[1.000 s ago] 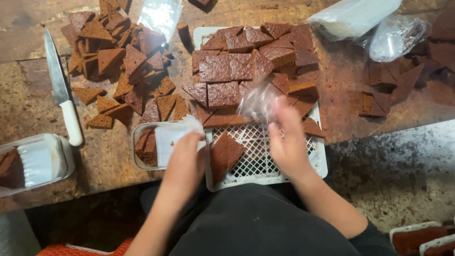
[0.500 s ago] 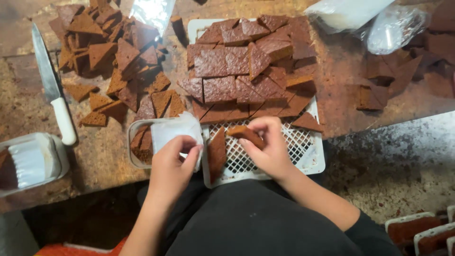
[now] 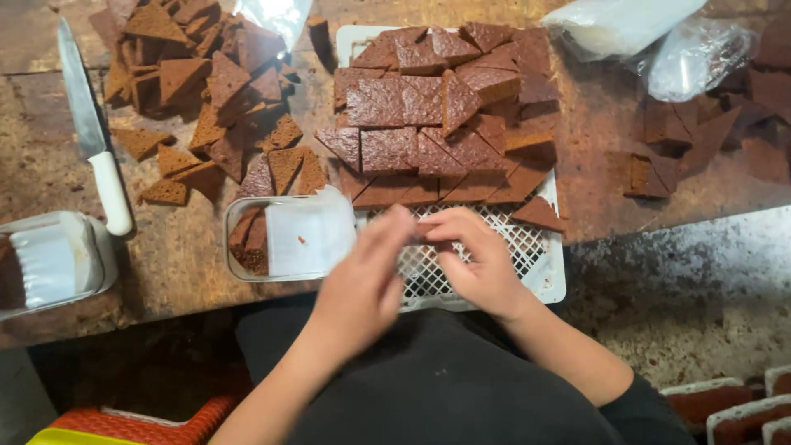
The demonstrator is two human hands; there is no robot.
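Observation:
My left hand (image 3: 362, 284) and my right hand (image 3: 482, 264) meet fingertip to fingertip over the bare near part of a white grid tray (image 3: 545, 284). The left hand is blurred, and I cannot tell if anything is pinched between the fingers. Flat brown cake pieces (image 3: 428, 124), squares and triangles, cover the far part of the tray. Just left of my left hand stands a small clear plastic container (image 3: 235, 264) with a white liner (image 3: 306, 235) and a few brown pieces (image 3: 250, 239) inside.
A heap of brown triangles (image 3: 214, 91) lies at the far left beside a white-handled knife (image 3: 92, 144). Another lined container (image 3: 49, 259) sits at the left edge. Plastic bags (image 3: 684, 58) and more pieces (image 3: 671, 140) lie far right. Filled containers (image 3: 725, 404) are at the bottom right, and a red crate (image 3: 148, 424) at the bottom left.
My left hand has left the small container and moved right to meet my right hand. The brown piece seen in my right hand half a second ago no longer shows.

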